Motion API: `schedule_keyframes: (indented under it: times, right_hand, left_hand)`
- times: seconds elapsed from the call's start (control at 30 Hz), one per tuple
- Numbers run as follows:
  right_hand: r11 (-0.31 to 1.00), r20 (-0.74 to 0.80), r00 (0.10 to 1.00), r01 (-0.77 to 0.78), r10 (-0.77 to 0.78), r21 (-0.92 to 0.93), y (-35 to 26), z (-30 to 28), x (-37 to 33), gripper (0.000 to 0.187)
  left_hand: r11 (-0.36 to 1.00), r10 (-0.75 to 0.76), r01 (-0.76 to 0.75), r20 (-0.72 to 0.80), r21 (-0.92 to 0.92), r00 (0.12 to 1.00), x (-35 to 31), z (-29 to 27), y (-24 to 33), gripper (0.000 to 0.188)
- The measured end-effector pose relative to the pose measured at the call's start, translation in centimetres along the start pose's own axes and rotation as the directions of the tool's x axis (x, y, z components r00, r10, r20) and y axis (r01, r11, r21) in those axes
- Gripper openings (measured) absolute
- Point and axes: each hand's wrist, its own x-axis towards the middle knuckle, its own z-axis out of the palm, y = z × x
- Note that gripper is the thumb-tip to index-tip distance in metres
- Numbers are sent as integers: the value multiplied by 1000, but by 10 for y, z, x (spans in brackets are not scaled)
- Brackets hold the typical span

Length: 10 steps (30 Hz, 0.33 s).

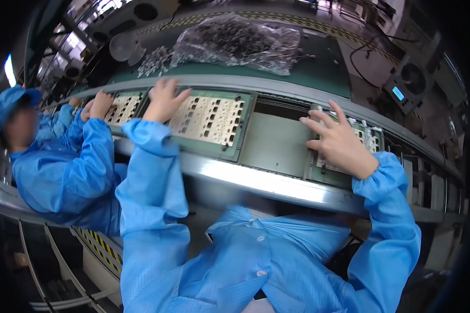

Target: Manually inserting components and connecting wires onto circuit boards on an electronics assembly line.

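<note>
My left hand (163, 100) is at the upper left corner of a green-framed board (240, 130), its fingers apart and nothing visible in them. The board carries a cream panel (222, 119) with rows of dark square openings. To the right, my right hand (340, 145) reaches over a second green-framed board (326, 176), fingers spread. That board bears a similar panel, with white parts (373, 138) standing along its right side. My palm and wrist hide much of it. Whether the fingertips touch either board I cannot tell.
Both boards lie on a conveyor line with a shiny metal front rail (266, 180). Behind it, a clear plastic bag (240, 44) of small dark parts and a loose pile (155, 61) lie on a green surface. At left, a co-worker in blue (62, 172) handles another board (124, 108).
</note>
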Motion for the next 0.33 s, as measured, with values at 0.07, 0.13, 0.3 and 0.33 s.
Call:
schedule_keyframes:
  times: [0.07, 0.13, 0.3, 0.33]
  right_hand:
    - [999, 10, 1000, 23, -22, -23, 1, 4, -5, 24]
    - [993, 6, 998, 69, -68, -96, 4, -2, -11, 18]
    - [982, 118, 991, -37, 59, -185, 21, -12, -81, 9]
    - [975, 138, 985, -68, 99, -213, 27, -11, -99, 10]
  left_hand:
    - [987, -144, 131, 138, 96, 980, -7, -2, -17, 53]
    - [984, -127, 101, 173, 149, 977, -11, 10, -63, 56]
    - [994, -61, 72, 131, -82, 989, 8, 20, -82, 60]
    - [994, -10, -11, 195, 105, 981, 20, 22, -133, 58]
